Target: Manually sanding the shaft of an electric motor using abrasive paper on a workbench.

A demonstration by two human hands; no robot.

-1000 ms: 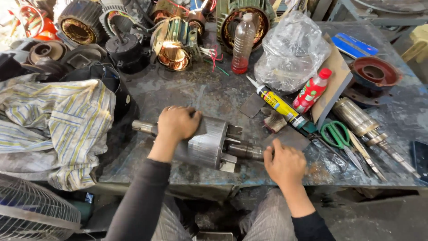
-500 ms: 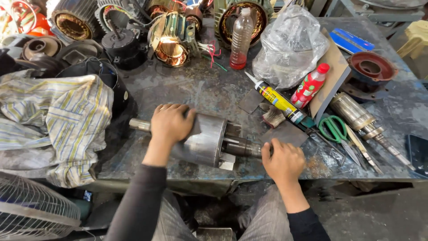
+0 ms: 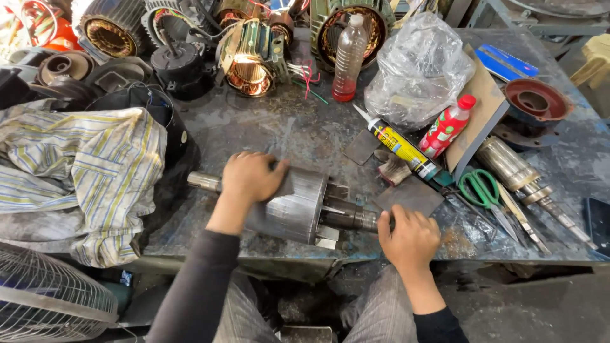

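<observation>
Rotor [image 3: 298,206] lies on its side near the front edge of the surface [image 3: 292,133], its shaft pointing left and right. Left hand [image 3: 251,178] rests on top of the rotor's left part, fingers [image 3: 274,170] curled over the steel body and pressing on it. Right hand [image 3: 410,238] is at the right end of the shaft; its fingers are bent around the shaft tip, though the palm hides how tightly they close. A striped shirt [image 3: 82,178] lies heaped on the left, just beside the shaft's left end. Behind the rotor stand a copper-wound stator [image 3: 248,60] and a plastic bottle [image 3: 349,60] with red liquid at the bottom. To the right lie a sealant tube [image 3: 397,143], a small red bottle [image 3: 448,127], a brush [image 3: 394,170] and green-handled scissors [image 3: 483,190], all near the right hand but apart from it. A clear bag [image 3: 419,70] sits beyond them.
</observation>
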